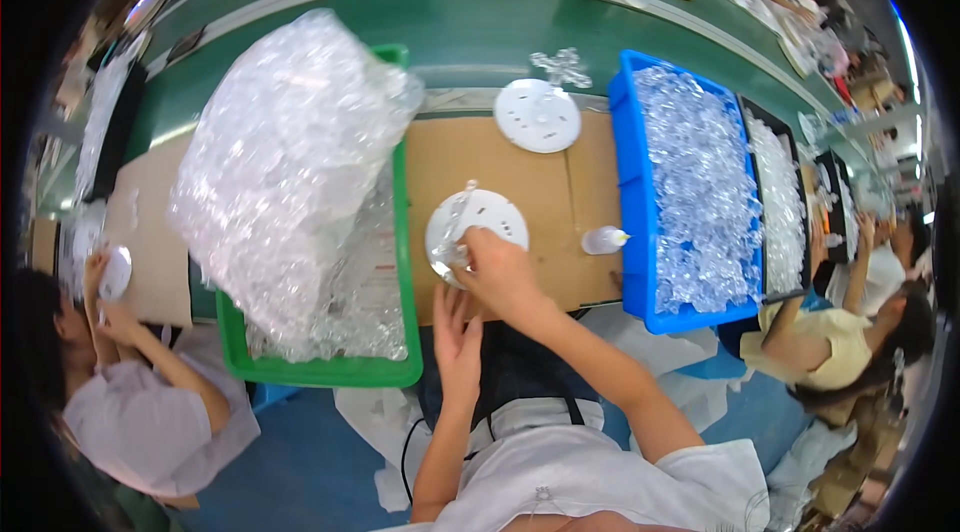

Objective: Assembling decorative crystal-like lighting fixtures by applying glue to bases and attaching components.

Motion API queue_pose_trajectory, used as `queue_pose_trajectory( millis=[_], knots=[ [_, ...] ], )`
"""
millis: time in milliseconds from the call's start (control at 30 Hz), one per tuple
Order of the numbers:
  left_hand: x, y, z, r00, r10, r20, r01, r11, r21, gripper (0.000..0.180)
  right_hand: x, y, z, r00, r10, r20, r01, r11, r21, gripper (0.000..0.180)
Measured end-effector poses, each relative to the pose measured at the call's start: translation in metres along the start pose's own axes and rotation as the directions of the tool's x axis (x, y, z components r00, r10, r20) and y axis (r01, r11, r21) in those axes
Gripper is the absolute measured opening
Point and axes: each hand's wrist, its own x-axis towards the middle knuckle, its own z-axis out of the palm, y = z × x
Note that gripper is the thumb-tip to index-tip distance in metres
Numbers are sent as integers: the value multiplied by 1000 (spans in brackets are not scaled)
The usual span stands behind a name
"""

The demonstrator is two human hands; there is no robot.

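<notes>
On the brown cardboard in front of me lies a round white disc (pixel 500 217) with small slots. A clear plastic piece (pixel 458 217) rests across its left part. My right hand (pixel 497 275) reaches over the disc's lower edge, fingers pinched on the lower end of that clear piece. Just below the disc, at the cardboard's near edge, my left hand (pixel 459 340) has its fingers stretched out and holds nothing visible. Farther back is a second white disc (pixel 525 122), with a clear branching plastic piece (pixel 562 67) at its upper edge.
A green crate (pixel 400 262) with a big clear plastic bag (pixel 300 132) stands left. At right are a small white bottle (pixel 603 241), a blue bin (pixel 637 182) of clear pieces, and a black bin (pixel 777 294). Co-workers (pixel 150 412) sit on both sides.
</notes>
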Motion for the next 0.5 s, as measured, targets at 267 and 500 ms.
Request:
queue_pose_trajectory(
  millis=[267,500],
  knots=[
    [-18,3,-15,998,33,48,-44,973,225,35,-43,-22,-97,999,-40,4,40,999,-3,33],
    [-14,8,1,985,46,167,-87,966,244,21,-50,97,-249,988,128,88,-34,732,-680,29]
  ],
)
